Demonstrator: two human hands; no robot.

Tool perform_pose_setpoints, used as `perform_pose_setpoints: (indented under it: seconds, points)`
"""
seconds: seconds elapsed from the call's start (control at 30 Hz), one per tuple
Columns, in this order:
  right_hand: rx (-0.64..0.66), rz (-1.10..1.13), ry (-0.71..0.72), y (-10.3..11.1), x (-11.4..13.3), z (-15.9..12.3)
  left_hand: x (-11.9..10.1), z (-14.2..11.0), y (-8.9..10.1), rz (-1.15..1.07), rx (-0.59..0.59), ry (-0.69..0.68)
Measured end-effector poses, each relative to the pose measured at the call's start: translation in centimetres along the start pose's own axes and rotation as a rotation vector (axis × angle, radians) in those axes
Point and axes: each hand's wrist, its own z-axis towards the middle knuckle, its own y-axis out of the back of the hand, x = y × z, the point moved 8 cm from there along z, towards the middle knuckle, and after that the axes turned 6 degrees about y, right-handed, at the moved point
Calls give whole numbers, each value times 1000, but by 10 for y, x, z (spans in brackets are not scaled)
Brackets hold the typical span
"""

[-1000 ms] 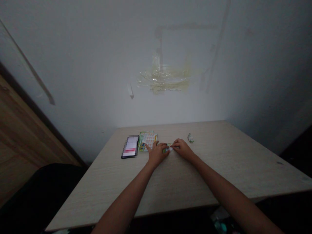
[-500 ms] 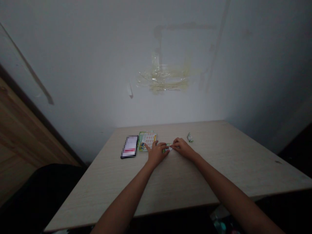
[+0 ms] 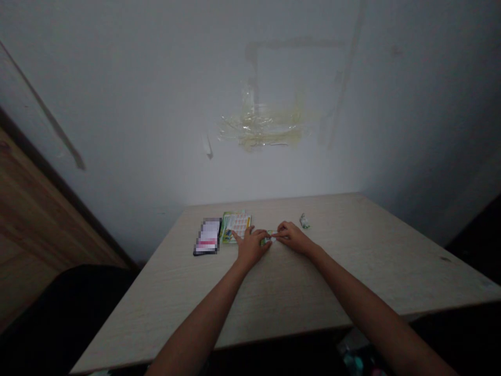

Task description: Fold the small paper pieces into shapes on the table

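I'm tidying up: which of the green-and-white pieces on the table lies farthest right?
The crumpled scrap, beyond the right hand. The larger printed paper lies beside the phone; the small piece is between right hand and left hand.

From where I stand: phone [image 3: 207,237] leftmost on surface [image 3: 313,292], sheets [image 3: 238,220] just right of it, partly under left hand [image 3: 250,244]. Small piece [image 3: 273,239] between left and right hand [image 3: 293,238]. Wrapper [image 3: 304,221] beyond right hand. Wall [image 3: 156,104] behind surface.
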Motion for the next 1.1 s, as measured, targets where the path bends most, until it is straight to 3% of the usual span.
perform_pose_setpoints:
  seconds: [0.5,1.1]
  points:
    - [-185,-27,90,15,12,-9,-7,-1,4,74,-78,-154]
    - [-97,6,-32,11,10,-9,-6,-2,3,72,-77,-184]
